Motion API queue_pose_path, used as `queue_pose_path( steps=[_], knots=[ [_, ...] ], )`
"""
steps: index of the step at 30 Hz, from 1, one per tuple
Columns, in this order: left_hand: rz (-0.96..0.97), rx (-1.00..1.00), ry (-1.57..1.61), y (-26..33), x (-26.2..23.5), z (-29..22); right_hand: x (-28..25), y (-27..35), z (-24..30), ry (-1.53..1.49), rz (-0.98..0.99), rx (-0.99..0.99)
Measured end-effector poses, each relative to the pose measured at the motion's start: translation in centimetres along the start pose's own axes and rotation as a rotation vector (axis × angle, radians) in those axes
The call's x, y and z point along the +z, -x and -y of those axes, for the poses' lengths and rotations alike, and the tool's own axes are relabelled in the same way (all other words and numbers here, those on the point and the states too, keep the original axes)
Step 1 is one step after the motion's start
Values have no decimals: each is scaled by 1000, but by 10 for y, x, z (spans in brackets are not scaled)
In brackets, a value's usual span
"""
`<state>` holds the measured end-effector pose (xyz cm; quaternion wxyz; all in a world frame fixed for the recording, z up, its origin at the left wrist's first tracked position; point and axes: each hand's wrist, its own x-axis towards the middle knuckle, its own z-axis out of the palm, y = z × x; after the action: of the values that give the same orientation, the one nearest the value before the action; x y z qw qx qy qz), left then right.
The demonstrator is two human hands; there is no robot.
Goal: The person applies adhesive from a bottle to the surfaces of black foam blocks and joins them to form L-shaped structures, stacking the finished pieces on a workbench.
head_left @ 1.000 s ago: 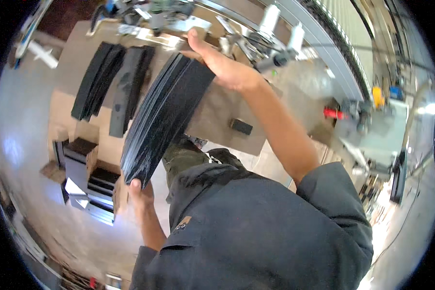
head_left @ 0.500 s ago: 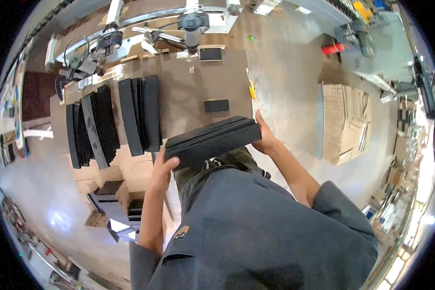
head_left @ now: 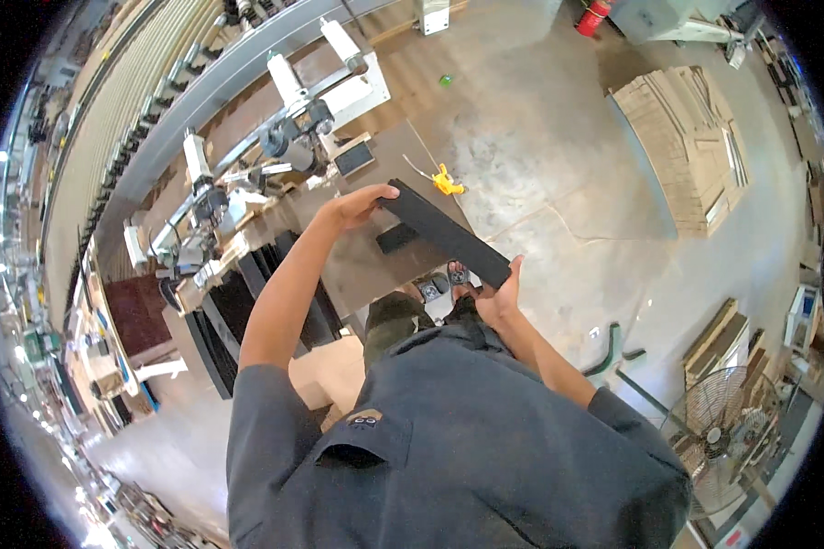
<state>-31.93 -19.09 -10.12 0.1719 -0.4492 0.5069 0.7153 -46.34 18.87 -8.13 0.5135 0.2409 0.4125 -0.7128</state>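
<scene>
A stack of long black strips (head_left: 450, 234) is held up at a slant over the near right part of a brown work table (head_left: 343, 271). Its far left end is gripped by my left hand (head_left: 361, 207), thumb on the edge. My right hand (head_left: 500, 300) grips the near right end from the side. Partly behind the stack, a small black block (head_left: 395, 239) lies on the table. Further off, another black block (head_left: 353, 159) sits beside the machine. More black strips (head_left: 309, 306) stand in rows at the left, partly hidden by my left arm.
A machine with white cylinders (head_left: 288, 84) runs along the table's far side. On the floor to the right lies a pile of flat cardboard (head_left: 661, 114). A yellow tool (head_left: 446, 180) is near the table's right edge. A fan (head_left: 716, 441) stands at the lower right.
My view and body have turned to the right. The stack has swung from nearly level to slanting down to the right, with my left hand now farther out. Both hands still hold it.
</scene>
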Motion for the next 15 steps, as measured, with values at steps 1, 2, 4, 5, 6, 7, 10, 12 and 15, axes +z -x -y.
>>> queue_pose_path(
  steps=[1,2,4,5,6,7,10,12,15],
  knots=[
    [95,65,3,-17,5,-10,-5,-4,-1,-68,-18,-27],
    [186,128,10,-30,5,-19,-8,-10,-2,-80,-17,-40],
    [224,111,-9,-39,15,-40,-17,-17,-7,-112,-36,-72],
    [241,97,-19,-42,17,-50,-21,-21,-9,-126,-43,-85],
    [256,86,-16,-33,20,-61,-20,-18,-14,-72,-11,-140],
    [200,-1,-121,-18,23,-78,-19,-15,-17,-73,-28,-140],
    [188,-4,-209,-16,11,-76,-7,-13,-21,-15,21,-143],
    [248,78,-196,-13,9,-76,-2,-13,-14,-172,-131,-69],
    [229,95,-331,-7,17,-84,7,-11,-3,-223,-241,-51]
  ],
)
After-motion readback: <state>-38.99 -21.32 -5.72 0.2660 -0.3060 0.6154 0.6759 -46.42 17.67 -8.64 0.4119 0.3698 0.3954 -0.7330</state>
